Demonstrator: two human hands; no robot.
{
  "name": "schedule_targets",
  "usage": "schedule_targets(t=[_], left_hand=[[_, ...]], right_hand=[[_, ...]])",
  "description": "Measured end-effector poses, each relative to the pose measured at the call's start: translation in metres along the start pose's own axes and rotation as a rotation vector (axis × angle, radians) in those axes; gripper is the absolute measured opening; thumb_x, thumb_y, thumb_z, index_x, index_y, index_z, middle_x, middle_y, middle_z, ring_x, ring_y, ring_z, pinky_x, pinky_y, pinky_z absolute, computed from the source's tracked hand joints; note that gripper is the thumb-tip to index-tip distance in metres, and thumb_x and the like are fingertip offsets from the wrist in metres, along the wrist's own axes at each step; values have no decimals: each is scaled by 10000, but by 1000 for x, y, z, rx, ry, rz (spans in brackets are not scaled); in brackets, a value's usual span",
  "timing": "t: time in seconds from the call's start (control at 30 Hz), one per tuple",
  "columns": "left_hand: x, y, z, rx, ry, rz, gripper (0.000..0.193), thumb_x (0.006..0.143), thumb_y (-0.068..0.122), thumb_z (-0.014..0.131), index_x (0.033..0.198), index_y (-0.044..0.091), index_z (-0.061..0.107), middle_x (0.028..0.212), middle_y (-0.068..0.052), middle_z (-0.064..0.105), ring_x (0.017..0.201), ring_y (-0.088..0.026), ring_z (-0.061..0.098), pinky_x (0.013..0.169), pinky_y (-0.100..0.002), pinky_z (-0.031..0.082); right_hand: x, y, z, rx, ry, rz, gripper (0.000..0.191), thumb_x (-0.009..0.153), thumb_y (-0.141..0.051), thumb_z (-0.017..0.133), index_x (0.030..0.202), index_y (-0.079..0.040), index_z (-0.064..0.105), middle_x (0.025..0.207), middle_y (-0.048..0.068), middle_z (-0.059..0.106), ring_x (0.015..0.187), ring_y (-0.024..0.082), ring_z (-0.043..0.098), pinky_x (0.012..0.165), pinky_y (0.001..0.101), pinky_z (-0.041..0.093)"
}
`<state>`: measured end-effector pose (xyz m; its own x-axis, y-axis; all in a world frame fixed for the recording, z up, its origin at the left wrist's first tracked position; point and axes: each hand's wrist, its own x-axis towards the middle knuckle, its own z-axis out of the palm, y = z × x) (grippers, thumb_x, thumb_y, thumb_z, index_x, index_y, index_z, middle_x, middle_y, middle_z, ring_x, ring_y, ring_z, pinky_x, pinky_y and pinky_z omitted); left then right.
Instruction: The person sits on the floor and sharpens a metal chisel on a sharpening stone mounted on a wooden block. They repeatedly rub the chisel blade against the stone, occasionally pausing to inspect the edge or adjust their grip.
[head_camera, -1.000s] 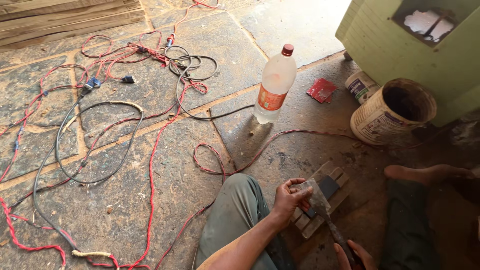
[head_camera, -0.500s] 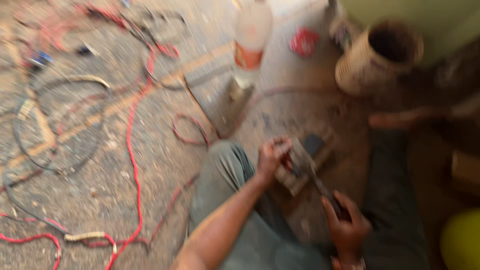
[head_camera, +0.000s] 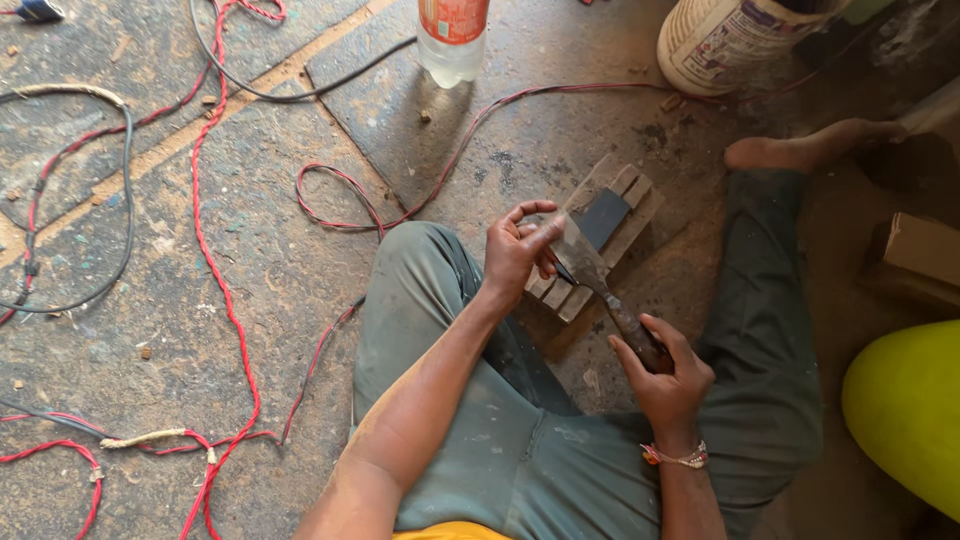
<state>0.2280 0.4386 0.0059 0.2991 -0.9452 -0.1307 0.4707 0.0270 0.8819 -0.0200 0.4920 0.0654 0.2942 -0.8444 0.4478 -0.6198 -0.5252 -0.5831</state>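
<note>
A: Right, your right hand (head_camera: 668, 378) is wrapped shut around the dark handle of the chisel (head_camera: 600, 285), near your lap. Keep that grip firm and low, wrist steady.

B: And the left?

A: Your left hand (head_camera: 515, 250) sits at the blade end. Thumb and forefinger (head_camera: 533, 209) are pinched lightly at the flat steel tip, other fingers curled loose. Touch the flat, not the edge; I'd judge a slip there cuts you.

B: Where's the blade relative to the stone?

A: Lifted just above the wooden block (head_camera: 625, 225), which carries a dark sharpening stone (head_camera: 605, 217) on the floor between your knees. Can't tell if the edge is clean; too small to read.

B: Anything further out?

A: Red twisted wire (head_camera: 345, 195) loops beside your left knee, plastic bottle (head_camera: 452, 35) and a bucket (head_camera: 725, 40) beyond. Mind your bare foot (head_camera: 790, 150), near the block.
</note>
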Motion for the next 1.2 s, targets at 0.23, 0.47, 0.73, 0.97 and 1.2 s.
schedule_targets(t=[0.23,0.47,0.73,0.97,1.2], left_hand=[[-10,22,16,-321,-127,-341,491,902,336,633,1278,27,567,763,-65,737,628,-169,732,580,-329,625],[-43,12,26,-132,-243,-61,249,948,223,784,1012,-12,731,857,-48,745,741,-104,708,666,-287,615],[-60,18,30,-57,-265,0,211,954,185,829,959,3,724,839,-31,717,747,-69,675,656,-243,571],[-53,14,28,-223,-328,-99,238,944,195,793,1071,-1,748,940,-53,755,833,-88,719,725,-263,622],[-54,16,41,396,251,47,406,943,372,737,1173,53,640,981,-74,710,830,-154,704,693,-324,603]], right_hand=[[-14,13,5,954,-113,783,281,937,-157,735,1202,-83,677,744,122,678,443,105,510,383,240,373],[-29,35,8,1529,-447,1077,396,1029,-370,561,1248,-45,613,707,178,619,394,189,472,393,278,396],[-30,32,6,1689,-564,958,473,1073,-365,500,1314,33,587,713,154,574,456,183,445,469,303,379],[-32,31,0,1664,-518,943,461,1008,-292,575,1362,3,554,793,199,632,462,196,497,441,278,414],[-10,21,-16,836,-113,760,388,955,-138,703,1324,-22,685,874,142,710,571,133,585,455,251,419]])
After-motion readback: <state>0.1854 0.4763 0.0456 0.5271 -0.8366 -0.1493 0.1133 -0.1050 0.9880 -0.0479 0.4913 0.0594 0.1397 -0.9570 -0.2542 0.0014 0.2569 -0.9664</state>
